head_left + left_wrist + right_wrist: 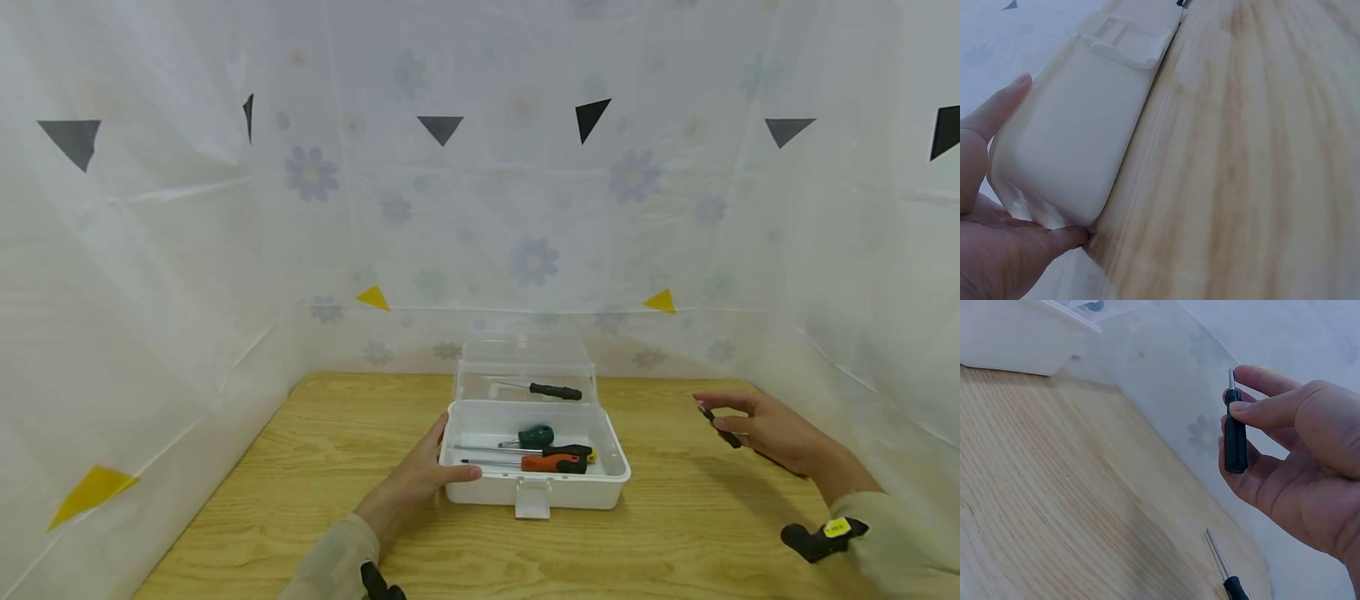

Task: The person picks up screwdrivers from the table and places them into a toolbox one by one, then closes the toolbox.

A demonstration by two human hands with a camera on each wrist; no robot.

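A white plastic toolbox (570,487) (1079,131) stands open at the middle of the wooden table, its clear lid (525,367) tipped back. Inside lie a green-handled screwdriver (534,436) and an orange-and-black one (551,462); a black-handled one (553,391) shows through the lid. My left hand (420,479) (997,206) grips the box's front left corner, thumb on the front wall. My right hand (772,433) (1291,462), raised right of the box, pinches a small black-handled screwdriver (722,430) (1234,434) between thumb and fingers.
Another black-handled screwdriver (1225,572) lies on the table (690,533) below my right hand. White flowered sheeting (525,208) walls the table on the left, back and right. Bare wood shows in front of and beside the box.
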